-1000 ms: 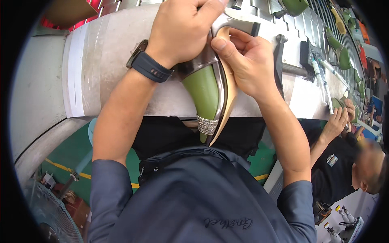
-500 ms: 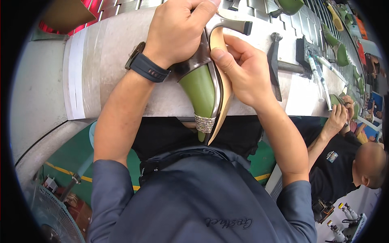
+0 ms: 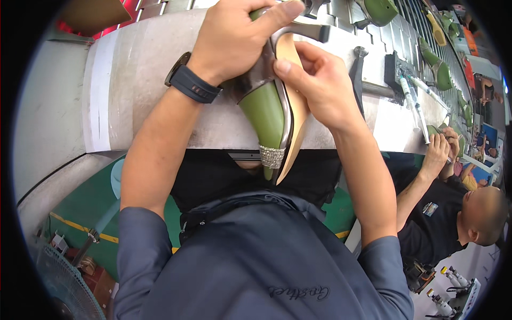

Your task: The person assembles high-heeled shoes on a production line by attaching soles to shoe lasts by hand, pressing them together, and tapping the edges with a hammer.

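A green high-heeled shoe (image 3: 265, 117) lies on its side between my hands, toe toward me. It has a sparkling band (image 3: 272, 157) near the toe and a dark, glossy covering around its rear part. My left hand (image 3: 229, 45), with a black watch on the wrist, is closed around the shoe's back end near the slim heel (image 3: 314, 31). My right hand (image 3: 325, 88) pinches the tan sole (image 3: 296, 114), thumb on its near face. Toward the toe, the sole's tip stands slightly apart from the upper. My right fingertips are partly hidden behind the sole.
Beneath the shoe is a pale padded bench (image 3: 154, 80). A dark hand tool (image 3: 357, 74) lies right of my right hand, then a black block (image 3: 393, 74) and several syringes (image 3: 413, 104). Beyond runs a metal slat conveyor (image 3: 341, 16) with more green shoes. A co-worker (image 3: 442, 213) sits at right.
My left hand and the shoe's back have shifted slightly right. My right thumb has moved up a little along the sole. The whole view has moved slightly.
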`<act>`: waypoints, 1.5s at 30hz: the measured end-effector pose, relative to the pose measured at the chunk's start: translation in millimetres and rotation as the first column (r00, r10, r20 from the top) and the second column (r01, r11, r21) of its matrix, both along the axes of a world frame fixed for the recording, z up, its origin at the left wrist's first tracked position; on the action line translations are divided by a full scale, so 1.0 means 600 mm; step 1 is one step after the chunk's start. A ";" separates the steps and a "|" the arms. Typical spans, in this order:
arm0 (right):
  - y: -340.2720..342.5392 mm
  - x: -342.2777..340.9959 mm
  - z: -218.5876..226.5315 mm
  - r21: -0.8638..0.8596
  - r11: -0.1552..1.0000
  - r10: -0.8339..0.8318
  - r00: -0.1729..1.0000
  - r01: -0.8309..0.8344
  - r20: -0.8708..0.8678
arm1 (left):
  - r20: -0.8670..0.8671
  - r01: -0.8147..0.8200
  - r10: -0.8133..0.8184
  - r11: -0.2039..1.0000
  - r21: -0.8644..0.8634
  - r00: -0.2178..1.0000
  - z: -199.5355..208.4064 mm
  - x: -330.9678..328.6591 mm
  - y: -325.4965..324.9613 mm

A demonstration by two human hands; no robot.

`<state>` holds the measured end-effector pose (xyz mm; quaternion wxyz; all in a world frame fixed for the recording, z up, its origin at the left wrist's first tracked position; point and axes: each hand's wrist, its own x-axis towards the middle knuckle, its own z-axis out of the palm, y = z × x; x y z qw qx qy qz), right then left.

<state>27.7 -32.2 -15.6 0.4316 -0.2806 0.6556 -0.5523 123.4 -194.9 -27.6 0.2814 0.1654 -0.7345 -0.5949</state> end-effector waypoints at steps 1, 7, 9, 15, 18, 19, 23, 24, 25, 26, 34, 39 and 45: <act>-0.012 -0.004 0.000 0.008 1.000 0.011 0.999 -0.011 -0.053 | -0.056 -0.001 0.004 0.998 0.065 0.998 -0.006 0.008 -0.007; 0.010 -0.036 0.049 0.154 0.981 0.193 0.598 -0.117 -0.778 | -0.162 -0.244 0.244 0.970 0.019 0.956 -0.019 0.141 0.011; 0.027 -0.040 0.063 0.246 0.962 0.263 0.642 -0.119 -0.720 | -0.282 -0.198 0.163 0.975 -0.103 0.946 -0.039 0.200 0.049; 0.039 -0.038 0.046 -0.007 0.922 0.191 0.469 -0.388 -0.862 | 0.035 -0.031 0.049 0.913 -0.407 0.998 -0.005 0.228 0.086; 0.038 -0.038 0.038 -0.007 0.915 0.204 0.477 -0.404 -0.855 | 0.059 0.024 0.008 0.853 -0.521 0.998 -0.010 0.230 0.086; 0.038 -0.038 0.037 -0.011 0.915 0.197 0.471 -0.403 -0.860 | 0.056 0.023 0.007 0.854 -0.520 0.998 -0.011 0.229 0.087; 0.035 -0.016 0.062 0.080 0.940 0.246 0.499 -0.331 -0.831 | 0.030 0.004 0.015 0.834 -0.552 0.999 -0.016 0.228 0.089; 0.028 -0.012 0.078 0.148 0.938 0.300 0.527 -0.312 -0.795 | 0.022 0.003 0.012 0.818 -0.575 1.000 -0.017 0.228 0.088; 0.024 -0.010 0.085 0.216 0.931 0.351 0.555 -0.296 -0.754 | 0.023 0.003 0.013 0.820 -0.573 1.000 -0.018 0.229 0.088; 0.022 -0.009 0.082 0.219 0.929 0.355 0.555 -0.298 -0.752 | 0.010 -0.006 0.014 0.823 -0.568 1.000 -0.020 0.229 0.088; -0.001 -0.006 0.072 0.182 0.892 0.359 0.403 -0.415 -0.842 | -0.003 -0.034 0.039 0.823 -0.567 0.999 -0.018 0.227 0.091; -0.005 -0.007 0.066 0.161 0.870 0.347 0.349 -0.465 -0.870 | 0.015 -0.036 0.054 0.823 -0.567 0.998 -0.011 0.228 0.095; -0.013 -0.007 0.057 0.047 0.807 0.222 0.229 -0.589 -0.948 | 0.023 -0.036 0.060 0.819 -0.573 0.998 -0.016 0.230 0.095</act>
